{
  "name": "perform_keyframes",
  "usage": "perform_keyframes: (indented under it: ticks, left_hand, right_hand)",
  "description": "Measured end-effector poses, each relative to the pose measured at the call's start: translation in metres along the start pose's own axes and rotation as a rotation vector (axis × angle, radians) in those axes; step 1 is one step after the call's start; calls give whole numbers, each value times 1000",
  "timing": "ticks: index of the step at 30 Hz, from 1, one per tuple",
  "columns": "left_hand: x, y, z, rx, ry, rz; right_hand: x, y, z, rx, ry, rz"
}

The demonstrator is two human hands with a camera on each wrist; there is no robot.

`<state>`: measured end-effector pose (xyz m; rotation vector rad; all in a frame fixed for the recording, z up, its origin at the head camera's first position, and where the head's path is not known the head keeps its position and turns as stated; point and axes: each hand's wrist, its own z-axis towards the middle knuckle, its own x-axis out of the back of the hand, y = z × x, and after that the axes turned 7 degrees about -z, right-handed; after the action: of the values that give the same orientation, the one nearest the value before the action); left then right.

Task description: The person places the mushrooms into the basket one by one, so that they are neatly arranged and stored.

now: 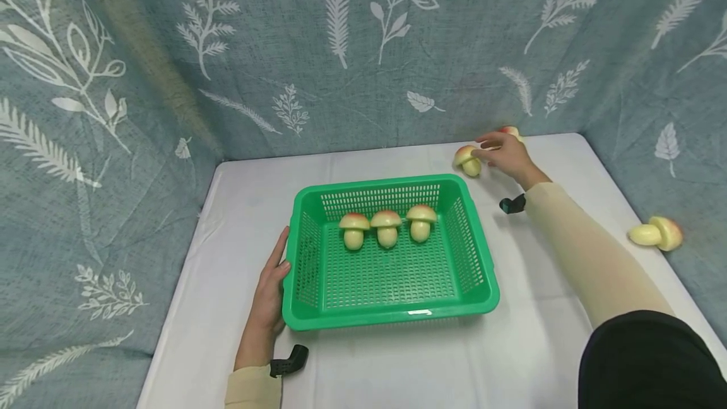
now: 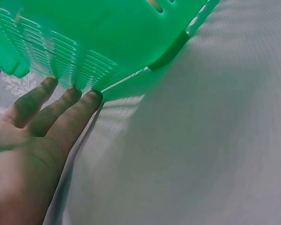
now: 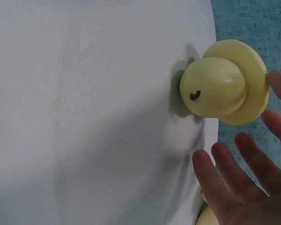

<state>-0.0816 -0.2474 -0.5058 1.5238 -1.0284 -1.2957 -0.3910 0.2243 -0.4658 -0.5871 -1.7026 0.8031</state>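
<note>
Three toy mushrooms (image 1: 386,228) with red-tinged yellow caps lie in a row inside a green plastic basket (image 1: 392,319). My left hand (image 1: 269,295) rests against the basket's left side, its fingertips touching the outer wall in the left wrist view. At the table's far edge, another toy mushroom (image 1: 468,161) sits beside my right hand (image 1: 507,158). In the right wrist view, thumb and index fingertips are at that mushroom's cap (image 3: 256,89), while the other fingers are spread and relaxed. Partly hidden behind the right hand is a further mushroom (image 1: 511,132).
Another mushroom (image 1: 657,233) lies on its side at the right edge of the white-covered table (image 1: 250,197). A grey-blue curtain with white leaf prints (image 1: 363,93) hangs behind the table and along both sides. Black cameras are strapped to both wrists.
</note>
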Motion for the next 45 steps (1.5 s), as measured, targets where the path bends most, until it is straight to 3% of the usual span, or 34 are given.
perform_keyframes:
  ticks: [20, 26, 31, 45]
  left_hand:
    - [-2, 0, -3, -2, 3, -8]
    - [-4, 2, -1, -13, -3, -16]
    - [-4, 2, -1, -7, -2, -16]
    - [-4, 1, 1, 2, -5, -6]
  right_hand:
    - [-9, -5, 2, -2, -126, 38]
    - [-9, -4, 2, -46, -144, 114]
    - [-10, 0, 0, -61, -133, 164]
    - [6, -16, -41, -34, -37, 319]
